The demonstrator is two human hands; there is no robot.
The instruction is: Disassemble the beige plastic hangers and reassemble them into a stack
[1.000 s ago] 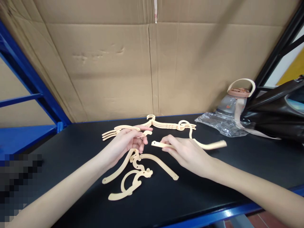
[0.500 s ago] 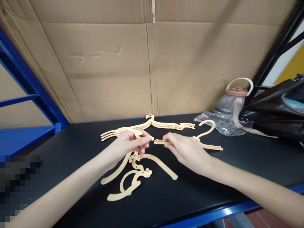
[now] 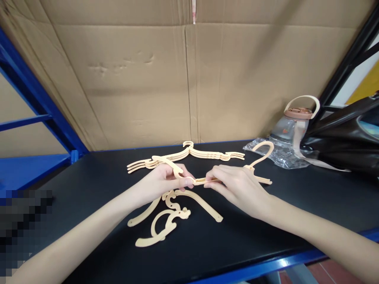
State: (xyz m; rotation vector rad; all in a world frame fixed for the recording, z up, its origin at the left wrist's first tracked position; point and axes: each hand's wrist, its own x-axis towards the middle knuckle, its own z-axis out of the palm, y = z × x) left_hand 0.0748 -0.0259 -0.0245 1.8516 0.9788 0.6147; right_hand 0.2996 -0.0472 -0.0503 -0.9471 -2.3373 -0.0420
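Progress check: stack of finished hangers (image 3: pixel 189 154) sits at 12 o'clock on black table (image 3: pixel 296 213). Loose hanger pieces (image 3: pixel 168 215) lie at 6 o'clock, unassembled, so plenty left.

Left hand (image 3: pixel 161 182) pinches cream arm piece (image 3: pixel 173 167). Right hand (image 3: pixel 237 185) grips hook half (image 3: pixel 259 159). Ends meet mid-air between fingertips, both forearms angled inward.

A pixelated patch (image 3: pixel 25 228) is blotting out the view at eight o'clock. The black bag (image 3: pixel 346 146) is running off the edge at three o'clock. The right hand (image 3: pixel 237 189) is covering the middle of the hanger piece (image 3: pixel 260 157).
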